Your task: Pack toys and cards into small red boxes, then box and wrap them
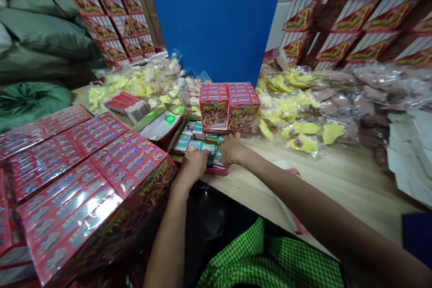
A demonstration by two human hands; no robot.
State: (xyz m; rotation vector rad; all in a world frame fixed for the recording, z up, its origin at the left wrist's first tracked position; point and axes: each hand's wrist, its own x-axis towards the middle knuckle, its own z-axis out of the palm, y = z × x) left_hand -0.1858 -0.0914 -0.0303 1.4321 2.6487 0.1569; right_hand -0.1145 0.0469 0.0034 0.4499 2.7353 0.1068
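Observation:
A shallow red tray (216, 171) of small card packs (189, 138) lies on the wooden table in front of me. My left hand (193, 164) rests on the tray's near edge, fingers curled over the packs. My right hand (231, 148) reaches in beside it, fingers bent down onto the packs at the tray's right side. What either hand grips is hidden under the fingers. Just behind the tray stands a block of small red boxes (228, 107) with yellow print.
Sealed red cartons (84, 175) are stacked at my left. Bags of yellow and pink plush toys (297, 117) spread across the back of the table. A blue panel (216, 18) stands behind. White flat cardboard (410, 153) lies at right. Red boxes (354, 13) fill shelves.

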